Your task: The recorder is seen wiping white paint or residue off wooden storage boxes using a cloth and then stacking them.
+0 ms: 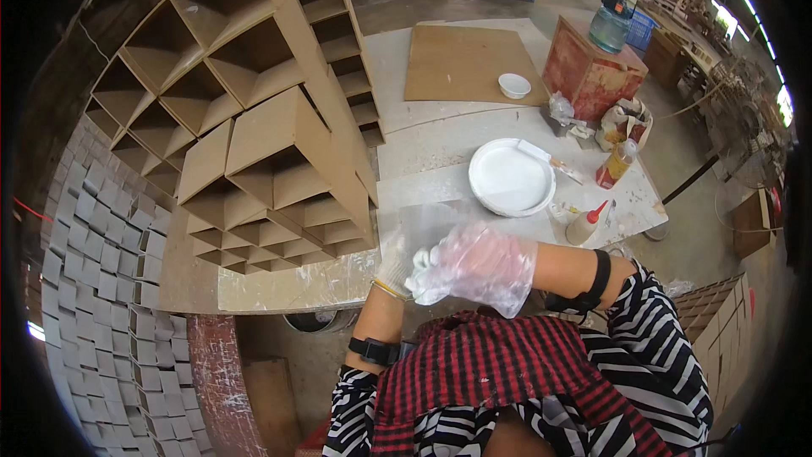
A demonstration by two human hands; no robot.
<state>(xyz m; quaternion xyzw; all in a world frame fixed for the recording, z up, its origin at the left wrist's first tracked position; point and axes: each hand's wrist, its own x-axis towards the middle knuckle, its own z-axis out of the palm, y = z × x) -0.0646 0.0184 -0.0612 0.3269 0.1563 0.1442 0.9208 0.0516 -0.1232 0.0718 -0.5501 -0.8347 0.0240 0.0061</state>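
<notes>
My left hand (pixel 394 264) wears a white knit glove. Around its fingers and in front of them shows a thin clear plastic film (pixel 433 222), so how they lie is hard to make out. Crossing in from the right, my right hand (pixel 478 264) is covered by a loose, crinkled clear plastic glove. Its curled fingers, whitish at the tips, close on the film beside my left wrist. Just beyond the hands stands a round white tub (pixel 512 179) of white paste. A brush (pixel 545 158) rests across its rim.
Stacked cardboard grid boxes (pixel 296 152) rise at the left. On the table's right are a red-tipped squeeze bottle (pixel 585 226) and a red-yellow bottle (pixel 617 163). Farther back lie a brown board (pixel 461 63), a small white bowl (pixel 514 85) and a red box (pixel 588 68) bearing a water jug (pixel 611 27).
</notes>
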